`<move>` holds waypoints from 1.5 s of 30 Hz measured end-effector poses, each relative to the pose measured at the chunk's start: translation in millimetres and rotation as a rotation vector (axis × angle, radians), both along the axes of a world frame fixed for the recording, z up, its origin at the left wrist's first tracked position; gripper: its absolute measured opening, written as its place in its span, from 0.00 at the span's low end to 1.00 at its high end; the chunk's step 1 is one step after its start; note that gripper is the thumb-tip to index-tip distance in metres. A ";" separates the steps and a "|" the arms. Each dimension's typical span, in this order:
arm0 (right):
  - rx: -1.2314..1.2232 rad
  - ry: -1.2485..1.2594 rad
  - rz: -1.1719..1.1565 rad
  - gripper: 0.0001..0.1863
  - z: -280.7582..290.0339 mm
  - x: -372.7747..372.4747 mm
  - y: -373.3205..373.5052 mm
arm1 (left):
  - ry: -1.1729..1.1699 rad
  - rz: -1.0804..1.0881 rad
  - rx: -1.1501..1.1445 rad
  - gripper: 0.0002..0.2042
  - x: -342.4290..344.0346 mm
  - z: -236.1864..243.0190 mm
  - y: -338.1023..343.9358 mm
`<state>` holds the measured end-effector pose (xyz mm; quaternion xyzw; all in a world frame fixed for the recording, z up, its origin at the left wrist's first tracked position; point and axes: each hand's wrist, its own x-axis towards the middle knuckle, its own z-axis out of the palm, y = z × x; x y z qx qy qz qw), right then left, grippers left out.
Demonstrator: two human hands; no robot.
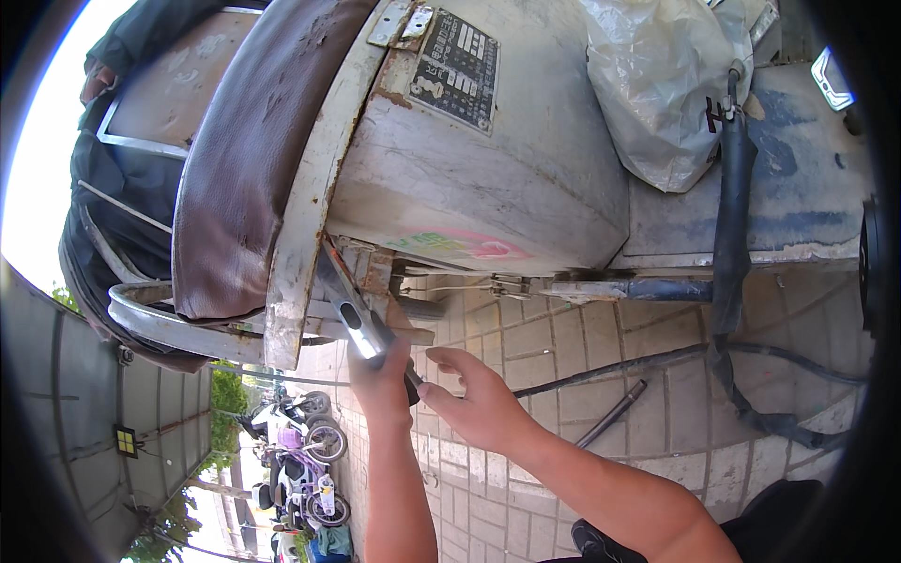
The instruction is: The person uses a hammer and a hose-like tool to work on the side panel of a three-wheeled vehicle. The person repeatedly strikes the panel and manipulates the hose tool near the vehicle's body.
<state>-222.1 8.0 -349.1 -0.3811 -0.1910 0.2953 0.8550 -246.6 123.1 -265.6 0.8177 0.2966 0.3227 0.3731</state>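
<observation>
My left hand (384, 380) is closed around a long silver and dark metal tool (361, 328), whose narrow front reaches up into the rusty underside frame (366, 267) of a worn metal vehicle body (469, 178). My right hand (472, 402) is just right of it, fingers loosely curled and apart, thumb at the tool's lower end; whether it touches cannot be told exactly. A brown padded seat (230, 159) and a rusty upright strip (300, 281) stand left of the tool's tip.
A plastic bag (648, 94) sits at upper right beside a black wrapped pipe (732, 216). A black hose (610, 369) and a metal bar (610, 415) lie on the paving (544, 338). Parked scooters (310, 479) and dark fabric (117, 220) are at left.
</observation>
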 end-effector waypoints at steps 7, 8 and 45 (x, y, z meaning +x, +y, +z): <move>0.030 0.013 -0.011 0.29 -3.3 4.0 -2.7 | 0.092 0.012 0.023 0.18 7.0 6.8 -1.0; 0.027 0.021 -0.008 0.28 -4.5 4.2 -2.8 | 0.132 0.011 -0.007 0.17 6.4 11.0 -1.5; -0.033 0.116 0.107 0.41 1.5 9.4 61.4 | 0.423 0.085 0.207 0.17 -23.5 -0.5 52.6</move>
